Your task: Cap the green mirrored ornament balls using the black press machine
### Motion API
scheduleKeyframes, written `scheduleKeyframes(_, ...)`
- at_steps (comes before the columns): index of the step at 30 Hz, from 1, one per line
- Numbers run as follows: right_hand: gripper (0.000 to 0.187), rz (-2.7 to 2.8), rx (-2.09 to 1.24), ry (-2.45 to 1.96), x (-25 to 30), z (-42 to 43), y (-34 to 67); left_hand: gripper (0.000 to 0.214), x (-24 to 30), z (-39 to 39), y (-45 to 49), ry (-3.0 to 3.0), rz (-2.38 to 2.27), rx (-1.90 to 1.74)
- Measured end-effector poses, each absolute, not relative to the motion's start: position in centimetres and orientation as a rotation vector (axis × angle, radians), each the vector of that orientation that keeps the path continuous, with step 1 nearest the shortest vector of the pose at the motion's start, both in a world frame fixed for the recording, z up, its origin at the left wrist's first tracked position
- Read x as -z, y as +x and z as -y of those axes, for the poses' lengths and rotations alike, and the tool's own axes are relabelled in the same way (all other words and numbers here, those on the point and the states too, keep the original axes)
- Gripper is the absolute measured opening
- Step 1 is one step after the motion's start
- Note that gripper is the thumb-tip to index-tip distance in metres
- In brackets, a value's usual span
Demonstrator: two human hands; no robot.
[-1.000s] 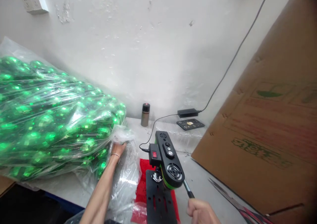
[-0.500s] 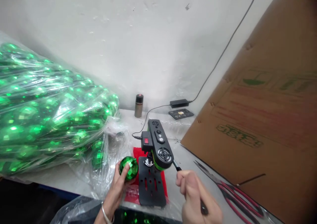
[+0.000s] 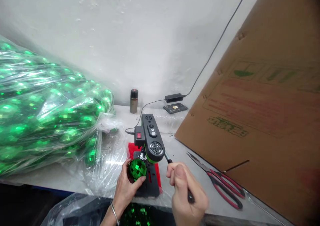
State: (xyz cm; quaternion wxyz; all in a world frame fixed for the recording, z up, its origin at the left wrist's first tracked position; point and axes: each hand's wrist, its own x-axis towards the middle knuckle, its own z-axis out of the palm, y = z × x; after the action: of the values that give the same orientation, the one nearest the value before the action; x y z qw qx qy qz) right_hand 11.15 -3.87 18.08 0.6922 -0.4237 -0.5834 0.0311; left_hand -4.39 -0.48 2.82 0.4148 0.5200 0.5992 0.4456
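My left hand is closed round a green faceted ball and holds it on the black base plate under the head of a small black and green bench drill. My right hand is wrapped round the drill's lever handle, which sticks out to the right of the machine. The drill's red switch faces me. A red cloth lies under the base plate.
A big clear plastic bag of green balls fills the left of the table. Red-handled scissors lie at the right, beside a large leaning cardboard sheet. A small can, a power adapter and a black pad stand by the wall.
My left hand left the bag with a green ball and has brought it onto the base plate under the drill head. My right hand has slid up the lever handle.
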Motion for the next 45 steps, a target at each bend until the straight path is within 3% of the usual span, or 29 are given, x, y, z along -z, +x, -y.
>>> scheduleKeyframes(11, 0.033, 1.337, -0.061, -0.922, -17.7, 4.1, 11.3, 0.068, 0.3, 0.6, -2.2, 1.730, -1.613, -1.251)
scheduleKeyframes(21, 0.031, 1.344, -0.084, -0.922, -16.9, 4.2, 11.6, 0.083, 1.0, 0.3, -0.9, 1.585, -1.502, -1.190)
scheduleKeyframes(27, 0.035, 1.243, -0.114, -0.949, -17.1, 4.6, 10.5, 0.071, 0.1, 0.2, -1.0, 1.595, -1.440, -1.198)
scheduleKeyframes(37, 0.041, 1.170, 0.069, -0.940, -15.1, 4.2, 9.7, 0.073, 0.1, 0.3, -0.7, 1.603, -1.454, -1.159)
scheduleKeyframes(45, 0.044, 1.105, -0.024, -1.072, -14.5, 5.2, 9.1, 0.070, 0.8, 0.5, -1.0, 1.654, -1.414, -1.149)
